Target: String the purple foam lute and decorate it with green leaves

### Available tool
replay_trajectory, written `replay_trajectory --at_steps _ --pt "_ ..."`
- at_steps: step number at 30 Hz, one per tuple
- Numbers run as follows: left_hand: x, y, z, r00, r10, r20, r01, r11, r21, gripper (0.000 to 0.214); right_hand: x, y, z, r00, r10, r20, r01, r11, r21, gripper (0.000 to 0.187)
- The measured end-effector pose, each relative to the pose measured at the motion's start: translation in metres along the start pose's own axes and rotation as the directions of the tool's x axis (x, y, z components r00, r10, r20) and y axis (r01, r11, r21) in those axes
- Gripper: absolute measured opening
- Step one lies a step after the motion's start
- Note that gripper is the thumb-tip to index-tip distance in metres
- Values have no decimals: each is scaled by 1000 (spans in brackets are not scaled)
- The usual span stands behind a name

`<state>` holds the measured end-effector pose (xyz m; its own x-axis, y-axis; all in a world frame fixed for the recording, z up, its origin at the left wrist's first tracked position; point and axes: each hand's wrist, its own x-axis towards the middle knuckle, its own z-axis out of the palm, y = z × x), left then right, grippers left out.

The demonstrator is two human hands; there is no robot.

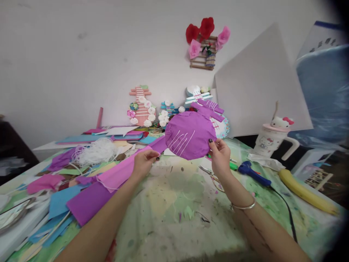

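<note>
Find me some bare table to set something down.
Widest is the middle of the table, between the forearms and nearer you than the purple piece, though a few scraps lie there. A smaller patch sits between the glue gun cord and the banana. It's crowded on the left, with paper and white string, and along the back, where flowered crafts are.

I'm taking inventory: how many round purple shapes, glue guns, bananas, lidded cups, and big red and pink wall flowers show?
Round purple shape: 1
Glue gun: 1
Banana: 1
Lidded cup: 1
Big red flowers: 2
Big pink flowers: 2
Total: 8
</note>
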<state>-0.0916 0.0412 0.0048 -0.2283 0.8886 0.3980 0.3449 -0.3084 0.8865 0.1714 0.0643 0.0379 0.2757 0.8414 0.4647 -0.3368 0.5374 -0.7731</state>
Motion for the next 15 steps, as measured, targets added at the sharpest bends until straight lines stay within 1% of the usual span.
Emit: replay_trajectory --at_steps 2,3,5,7,9,10,11,12,13,14,15 --pt "-7 2 14 990 -80 113 98 982 -164 30 0 0 -2 1000 14 -5 -14 1000 16 35" --pt "-12 4 21 979 -100 175 139 964 -227 36 0 0 -2 1000 14 -4 -14 1000 20 35" --pt "-24 8 35 950 -95 298 193 928 -320 44 0 0 -3 1000 9 1 -9 999 32 34" --pt "-38 15 48 905 -50 423 231 892 -389 48 -1 0 -4 1000 7 9 -8 998 57 33" --pt "-52 25 60 840 -4 543 302 835 -460 49 -1 1 -4 1000 14 22 -16 997 77 33" --pt "-58 31 66 810 -2 586 345 810 -474 50 -2 2 -5 999 20 30 -23 996 83 33" --pt "-65 37 71 783 -14 621 376 807 -455 48 -2 2 -5 999 25 35 -28 996 89 33" --pt "-71 43 74 755 -35 654 388 829 -403 42 -2 2 -5 999 27 34 -30 995 95 33" --pt "-77 50 77 718 -60 693 381 867 -320 34 -1 2 -5 999 25 30 -28 994 103 33" --pt "-83 57 77 675 -77 734 347 911 -223 30 0 1 -6 1000 20 24 -23 994 111 33" --pt "-90 65 76 631 -79 772 285 949 -136 32 1 0 -7 1000 14 14 -15 993 119 33"
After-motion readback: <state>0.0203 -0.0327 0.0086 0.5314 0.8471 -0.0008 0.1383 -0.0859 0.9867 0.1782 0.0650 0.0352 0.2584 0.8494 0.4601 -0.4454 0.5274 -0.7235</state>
